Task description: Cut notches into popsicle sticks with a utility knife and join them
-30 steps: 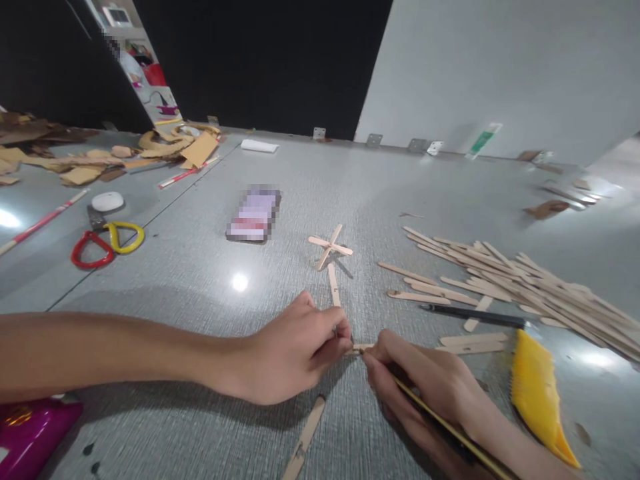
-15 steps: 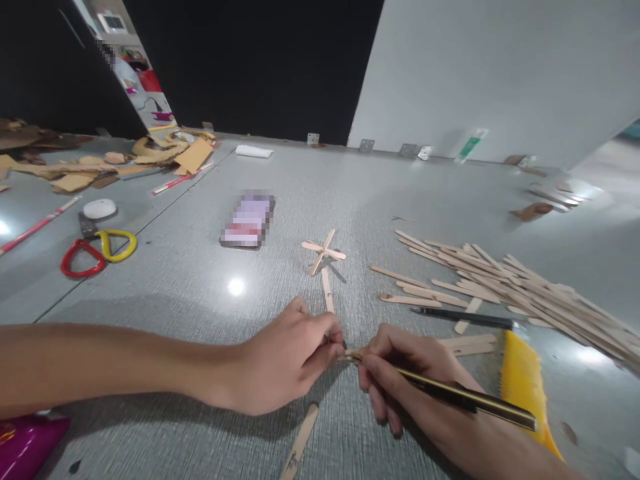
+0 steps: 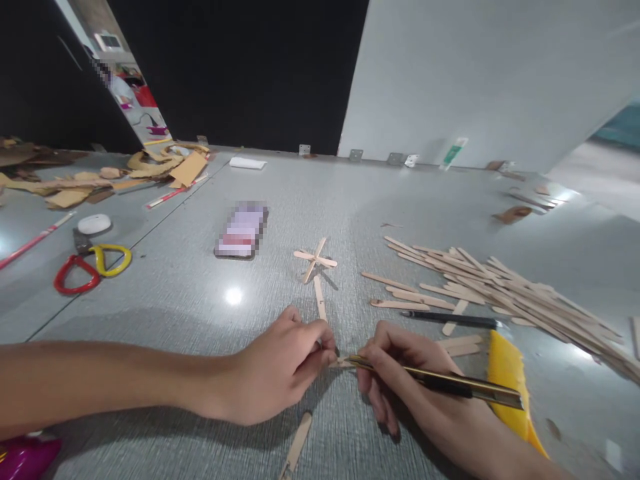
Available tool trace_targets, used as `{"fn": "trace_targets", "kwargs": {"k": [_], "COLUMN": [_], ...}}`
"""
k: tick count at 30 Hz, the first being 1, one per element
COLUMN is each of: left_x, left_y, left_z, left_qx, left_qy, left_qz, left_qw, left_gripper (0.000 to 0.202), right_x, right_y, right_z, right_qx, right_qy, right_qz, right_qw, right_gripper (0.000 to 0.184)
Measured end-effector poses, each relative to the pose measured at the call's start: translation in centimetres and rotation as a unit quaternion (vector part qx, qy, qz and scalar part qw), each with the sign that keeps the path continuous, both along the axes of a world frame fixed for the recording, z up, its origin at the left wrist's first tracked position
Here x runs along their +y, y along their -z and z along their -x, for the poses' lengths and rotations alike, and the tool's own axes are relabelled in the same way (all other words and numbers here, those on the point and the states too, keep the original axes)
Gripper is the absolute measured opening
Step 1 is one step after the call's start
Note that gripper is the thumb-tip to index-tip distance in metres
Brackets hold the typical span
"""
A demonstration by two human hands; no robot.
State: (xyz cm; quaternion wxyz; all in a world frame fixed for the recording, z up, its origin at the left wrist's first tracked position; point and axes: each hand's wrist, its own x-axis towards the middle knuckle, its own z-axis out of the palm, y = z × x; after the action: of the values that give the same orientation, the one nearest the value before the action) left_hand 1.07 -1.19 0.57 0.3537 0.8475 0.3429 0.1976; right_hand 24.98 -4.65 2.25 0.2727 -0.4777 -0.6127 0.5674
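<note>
My left hand (image 3: 275, 373) is closed in a pinch on the end of a small wooden craft stick (image 3: 342, 363) just above the table. In my right hand (image 3: 420, 377) is a slim gold-and-black pen-shaped cutter (image 3: 465, 387), held like a pencil. Its tip meets the stick beside my left fingertips. Another craft stick (image 3: 320, 299) with a dark mark lies just beyond my left hand, and a further stick (image 3: 299, 443) lies nearer to me. Ahead stands a small cross of joined sticks (image 3: 315, 259).
Many loose craft sticks (image 3: 500, 287) are heaped at the right, near a black pen-like tool (image 3: 450, 319) and a yellow serrated-edged object (image 3: 507, 367). To the left are a phone (image 3: 243, 230), red-and-yellow-handled scissors (image 3: 93, 267), a white mouse (image 3: 94, 224) and cardboard scraps (image 3: 165, 167).
The view has shifted, so the table things sit slightly lower and further left. My right fingers are a little further from my left ones, and more of the stick and the cutter's tip shows.
</note>
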Motion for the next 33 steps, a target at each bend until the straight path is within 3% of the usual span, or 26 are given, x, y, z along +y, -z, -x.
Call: {"fn": "trace_targets", "kwargs": {"k": [11, 21, 33], "left_x": [-0.07, -0.14, -0.29], "left_y": [-0.19, -0.39, -0.32], "left_z": [-0.06, 0.15, 0.29], "left_qx": [0.005, 0.005, 0.023], "left_qy": [-0.010, -0.009, -0.010], "left_qz": [0.011, 0.008, 0.028], "left_qw": [1.000, 1.000, 0.999], "left_gripper": [0.014, 0.015, 0.015], "right_x": [-0.53, -0.71, -0.94], "right_y": [0.51, -0.05, 0.00], "right_z": [-0.05, -0.07, 0.11], "right_qx": [-0.074, -0.066, -0.101], "right_qy": [-0.013, -0.029, -0.042], "right_qz": [-0.032, -0.016, -0.060], "right_qw": [0.997, 0.997, 0.992], "right_gripper": [0.045, 0.042, 0.039]}}
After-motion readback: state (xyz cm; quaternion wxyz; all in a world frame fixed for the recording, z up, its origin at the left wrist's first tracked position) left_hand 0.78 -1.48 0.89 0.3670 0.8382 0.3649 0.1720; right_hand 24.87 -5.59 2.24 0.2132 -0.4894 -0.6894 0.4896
